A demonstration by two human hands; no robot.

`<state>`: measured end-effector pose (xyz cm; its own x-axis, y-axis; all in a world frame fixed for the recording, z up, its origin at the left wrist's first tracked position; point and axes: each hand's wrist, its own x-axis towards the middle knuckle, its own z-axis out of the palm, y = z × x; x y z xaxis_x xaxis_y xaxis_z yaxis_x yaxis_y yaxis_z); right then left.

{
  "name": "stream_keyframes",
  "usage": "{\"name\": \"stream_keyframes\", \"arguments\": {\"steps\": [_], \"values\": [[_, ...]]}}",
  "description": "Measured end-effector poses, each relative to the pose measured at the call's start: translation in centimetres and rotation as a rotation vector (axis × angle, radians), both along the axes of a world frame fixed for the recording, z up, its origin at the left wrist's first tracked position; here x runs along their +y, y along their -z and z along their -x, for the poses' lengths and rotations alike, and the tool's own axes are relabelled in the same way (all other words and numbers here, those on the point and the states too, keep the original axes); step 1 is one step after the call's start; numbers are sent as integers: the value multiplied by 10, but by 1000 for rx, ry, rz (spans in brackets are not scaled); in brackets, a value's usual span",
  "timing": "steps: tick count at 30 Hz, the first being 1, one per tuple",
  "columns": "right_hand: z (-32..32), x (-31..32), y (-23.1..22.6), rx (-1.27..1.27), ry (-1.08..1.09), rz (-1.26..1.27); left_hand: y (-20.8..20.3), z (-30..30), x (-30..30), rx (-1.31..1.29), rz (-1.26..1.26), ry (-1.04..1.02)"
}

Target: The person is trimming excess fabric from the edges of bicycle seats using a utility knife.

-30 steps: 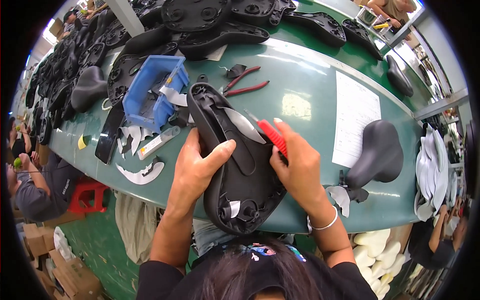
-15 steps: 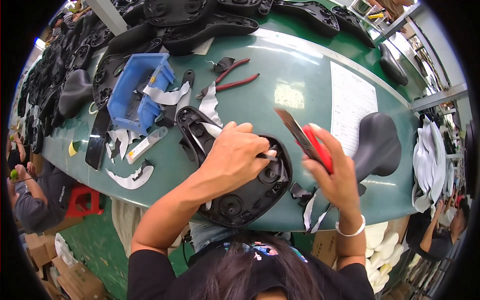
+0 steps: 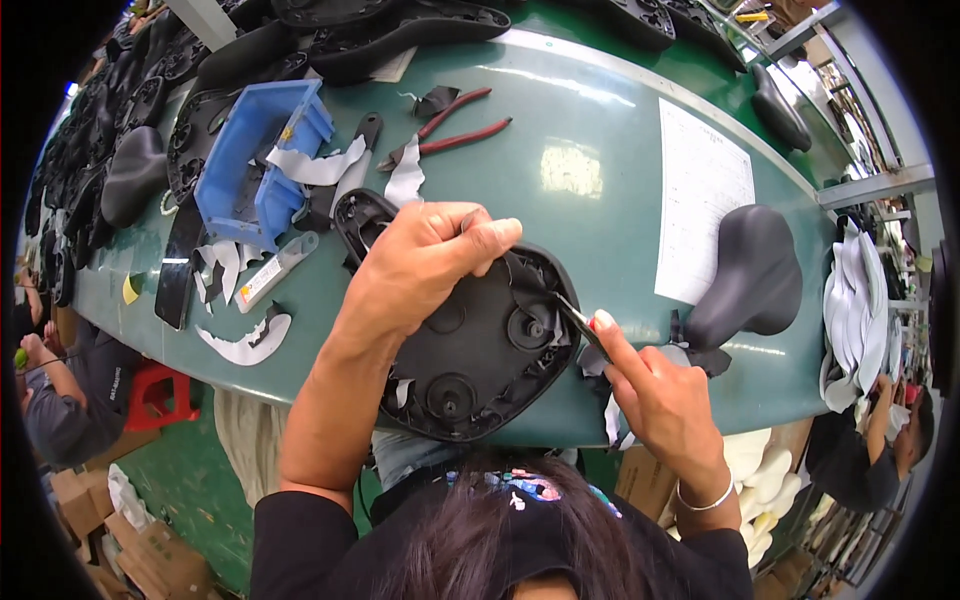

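Observation:
An upturned black bicycle saddle (image 3: pixel 450 360) lies at the table's near edge, its hollow underside with round sockets facing up. Over its middle, my left hand (image 3: pixel 410 265) is a closed fist, thumb pressed on the forefinger, pulling up a strip of black cover material (image 3: pixel 528 275) from the saddle's inner edge. My right hand (image 3: pixel 665 400) is wrapped round a utility knife (image 3: pixel 583 325) with a red handle, mostly hidden by the fingers. The blade tip touches or nearly touches the cover at the saddle's right rim. Black and white scraps (image 3: pixel 612 415) lie beneath this hand.
Left of the saddle are a blue bin (image 3: pixel 225 185), red-handled pliers (image 3: pixel 465 135), and white offcuts (image 3: pixel 250 345). A paper sheet (image 3: pixel 700 200) and an upright black saddle (image 3: pixel 750 265) lie to the right. More saddles (image 3: pixel 410 40) crowd the far side. Co-workers (image 3: pixel 75 390) sit nearby.
The knife has come down from above the table to the saddle's right rim. My left hand has moved up and left, lifting the cover strip.

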<state>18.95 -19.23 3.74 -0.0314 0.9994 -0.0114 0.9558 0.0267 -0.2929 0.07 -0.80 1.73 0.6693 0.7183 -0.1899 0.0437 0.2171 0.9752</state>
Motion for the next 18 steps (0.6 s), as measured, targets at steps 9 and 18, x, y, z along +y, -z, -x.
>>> {"name": "stream_keyframes", "arguments": {"steps": [9, 18], "values": [[-11, 35, -9, -7, -111, -216, 4, 5, 4, 189, -660, 261], [11, -22, 14, -53, 81, -83, 20, 18, 6, -795, 205, -298]]}}
